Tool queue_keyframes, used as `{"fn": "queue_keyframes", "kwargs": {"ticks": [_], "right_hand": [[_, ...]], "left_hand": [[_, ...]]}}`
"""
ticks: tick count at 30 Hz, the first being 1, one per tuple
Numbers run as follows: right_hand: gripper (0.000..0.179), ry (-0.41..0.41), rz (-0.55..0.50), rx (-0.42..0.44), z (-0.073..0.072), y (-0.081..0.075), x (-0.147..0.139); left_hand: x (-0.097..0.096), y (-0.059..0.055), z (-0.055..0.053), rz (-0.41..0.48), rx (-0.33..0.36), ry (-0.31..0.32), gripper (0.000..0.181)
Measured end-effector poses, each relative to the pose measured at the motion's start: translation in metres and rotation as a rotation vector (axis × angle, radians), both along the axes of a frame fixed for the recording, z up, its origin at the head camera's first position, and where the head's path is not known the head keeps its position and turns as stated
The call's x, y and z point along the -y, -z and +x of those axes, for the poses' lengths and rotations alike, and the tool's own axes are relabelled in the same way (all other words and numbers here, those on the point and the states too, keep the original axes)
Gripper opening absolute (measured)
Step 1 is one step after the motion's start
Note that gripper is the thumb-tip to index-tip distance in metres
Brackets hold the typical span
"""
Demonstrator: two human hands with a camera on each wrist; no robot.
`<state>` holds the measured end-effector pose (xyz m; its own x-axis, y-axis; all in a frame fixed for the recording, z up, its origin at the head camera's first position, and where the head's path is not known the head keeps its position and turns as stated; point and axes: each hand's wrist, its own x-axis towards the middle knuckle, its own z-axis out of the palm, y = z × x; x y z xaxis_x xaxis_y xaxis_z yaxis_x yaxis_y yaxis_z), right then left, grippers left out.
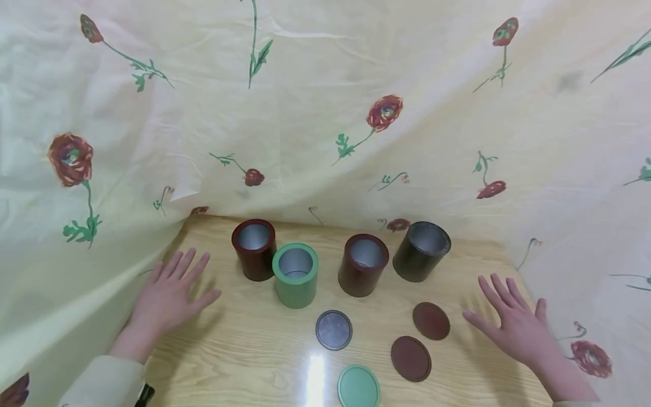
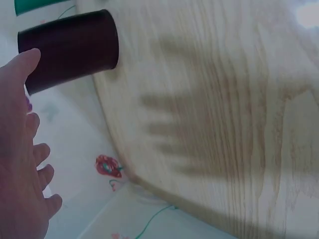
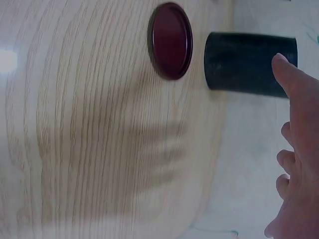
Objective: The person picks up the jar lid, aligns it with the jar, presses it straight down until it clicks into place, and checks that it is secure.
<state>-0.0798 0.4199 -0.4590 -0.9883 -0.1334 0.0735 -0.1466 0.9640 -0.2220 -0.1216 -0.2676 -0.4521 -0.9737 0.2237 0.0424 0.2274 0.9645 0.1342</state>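
Observation:
My left hand (image 1: 165, 297) hovers over the left of the table with fingers spread, holding nothing; a dark red canister (image 1: 255, 254) is nearest to it. Beside that stands a green canister (image 1: 296, 280). Another dark red canister (image 1: 360, 271) and a black canister (image 1: 418, 257) stand further right, all upright without lids. Above the table's right side my right hand (image 1: 521, 325) is spread and holds nothing. Closest to it lies a dark red lid (image 1: 431, 321), with a second dark red lid (image 1: 411, 359), a grey-black lid (image 1: 334, 329) and a green lid (image 1: 358, 387) nearby.
The wooden table (image 1: 244, 350) has a rounded far edge. A cream cloth (image 1: 305, 102) with printed red flowers hangs behind it and along both sides. Bright glare (image 1: 315, 379) shows on the tabletop near the green lid.

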Motion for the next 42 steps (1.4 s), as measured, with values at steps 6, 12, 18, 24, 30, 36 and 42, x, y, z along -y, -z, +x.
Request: {"fn": "queue_keyframes", "kwargs": {"ticks": [6,12,18,24,30,36,42], "right_hand": [[0.094,-0.063,-0.028,-0.045,-0.002,-0.001,0.022],[0.094,-0.132,-0.031,-0.088,-0.006,0.001,0.043],[0.093,-0.170,-0.018,-0.100,-0.010,0.000,0.058],[0.094,-0.185,-0.012,-0.089,-0.013,0.001,0.072],[0.092,-0.213,-0.027,-0.082,-0.013,0.008,0.087],[0.089,-0.243,-0.043,-0.109,-0.010,0.019,0.101],[0.087,-0.269,-0.064,-0.088,-0.007,0.027,0.116]], "left_hand": [[-0.006,0.006,0.006,0.045,0.002,0.036,0.091],[-0.015,0.009,0.012,0.034,-0.016,0.077,0.091],[-0.022,0.011,0.014,0.037,-0.012,0.101,0.090],[-0.031,0.013,0.016,0.047,0.002,0.112,0.091],[-0.039,0.018,0.018,0.050,-0.017,0.136,0.087],[-0.047,0.030,0.021,0.038,-0.028,0.166,0.085],[-0.056,0.043,0.025,0.030,-0.060,0.203,0.086]]}}
